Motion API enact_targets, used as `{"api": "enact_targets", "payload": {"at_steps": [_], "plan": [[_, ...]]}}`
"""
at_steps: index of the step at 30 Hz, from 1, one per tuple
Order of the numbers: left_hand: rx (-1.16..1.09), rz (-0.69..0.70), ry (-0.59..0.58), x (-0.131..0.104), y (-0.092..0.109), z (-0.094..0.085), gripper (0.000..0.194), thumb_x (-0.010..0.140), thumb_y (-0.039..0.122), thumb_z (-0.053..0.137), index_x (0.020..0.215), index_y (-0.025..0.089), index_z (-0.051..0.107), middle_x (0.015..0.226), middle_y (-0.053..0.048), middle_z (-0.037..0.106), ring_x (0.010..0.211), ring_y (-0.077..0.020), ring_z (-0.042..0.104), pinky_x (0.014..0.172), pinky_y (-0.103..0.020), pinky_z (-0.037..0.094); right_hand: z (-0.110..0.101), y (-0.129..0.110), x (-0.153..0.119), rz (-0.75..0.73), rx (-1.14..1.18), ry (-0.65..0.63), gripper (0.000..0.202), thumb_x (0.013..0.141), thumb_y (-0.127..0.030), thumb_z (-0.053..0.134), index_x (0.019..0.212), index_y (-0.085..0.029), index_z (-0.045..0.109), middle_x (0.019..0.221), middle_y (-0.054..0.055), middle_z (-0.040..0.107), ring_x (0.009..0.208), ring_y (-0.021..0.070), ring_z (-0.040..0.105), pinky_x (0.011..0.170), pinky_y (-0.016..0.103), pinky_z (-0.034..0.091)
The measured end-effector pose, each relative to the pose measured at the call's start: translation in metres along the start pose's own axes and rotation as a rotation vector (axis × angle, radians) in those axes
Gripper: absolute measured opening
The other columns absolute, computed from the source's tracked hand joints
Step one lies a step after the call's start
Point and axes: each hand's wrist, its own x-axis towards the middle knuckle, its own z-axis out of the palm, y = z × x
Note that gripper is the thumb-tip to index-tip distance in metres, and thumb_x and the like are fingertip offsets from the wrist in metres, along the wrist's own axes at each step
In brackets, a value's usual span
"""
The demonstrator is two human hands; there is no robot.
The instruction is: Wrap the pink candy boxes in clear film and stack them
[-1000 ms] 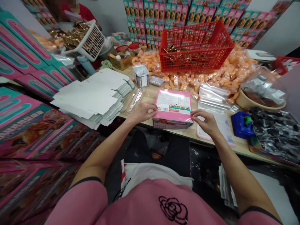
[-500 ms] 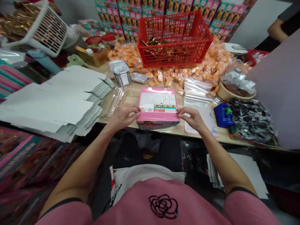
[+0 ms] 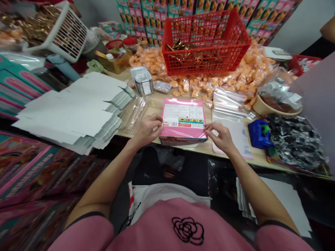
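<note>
A pink box [image 3: 183, 130] with a white printed panel lies at the table's front edge, with shiny clear film over its top. My left hand [image 3: 149, 129] is at the box's left side, thumb and fingers pinched at the film's edge. At the right side my right hand [image 3: 219, 135] pinches the film in the same way. Clear plastic bags [image 3: 229, 130] lie just right of the box, partly behind my right hand. Clear film strips [image 3: 133, 113] are on the left.
White flattened cartons [image 3: 70, 108] are stacked at the left. Behind stand foil trays [image 3: 141, 81] and a red basket [image 3: 204, 59] among bagged orange pieces [image 3: 243, 78]. A blue tape dispenser [image 3: 259, 134] and black packets [image 3: 294, 141] lie right.
The whole view has shifted, so the table and box appear farther right. Both hands remain at the box's two sides, with little change in their grip.
</note>
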Motion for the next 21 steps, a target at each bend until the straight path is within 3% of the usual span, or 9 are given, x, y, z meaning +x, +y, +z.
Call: {"api": "enact_targets", "payload": {"at_steps": [6,12,21], "plan": [[0.188,0.103,0.059,0.001,0.003,0.009,0.027,0.091,0.016,0.052,0.065,0.019,0.051,0.084,-0.006,0.067,0.073,-0.0174,0.059,0.073,-0.036,0.043,0.011,0.000,-0.001,-0.090,-0.168,0.088,0.020,0.093,-0.020,0.059,0.074,-0.023,0.054,0.080,0.004,0.072,0.093,0.0254,0.075,0.081,0.039,0.048],[0.188,0.105,0.073,0.000,0.002,0.016,0.027,0.090,0.012,0.051,0.065,0.021,0.048,0.082,-0.006,0.064,0.072,-0.0177,0.057,0.072,-0.036,0.042,0.015,0.001,-0.001,-0.124,-0.260,0.112,0.020,0.093,-0.018,0.057,0.075,-0.024,0.050,0.079,0.004,0.071,0.090,0.0247,0.076,0.077,0.038,0.047],[0.294,0.155,0.192,-0.006,0.005,0.027,0.025,0.090,0.009,0.049,0.069,0.021,0.048,0.082,-0.006,0.063,0.075,-0.0185,0.057,0.072,-0.035,0.040,0.009,-0.001,-0.003,-0.074,-0.099,0.081,0.014,0.094,-0.021,0.058,0.081,-0.024,0.056,0.086,0.005,0.072,0.096,0.0252,0.074,0.086,0.042,0.054]]}}
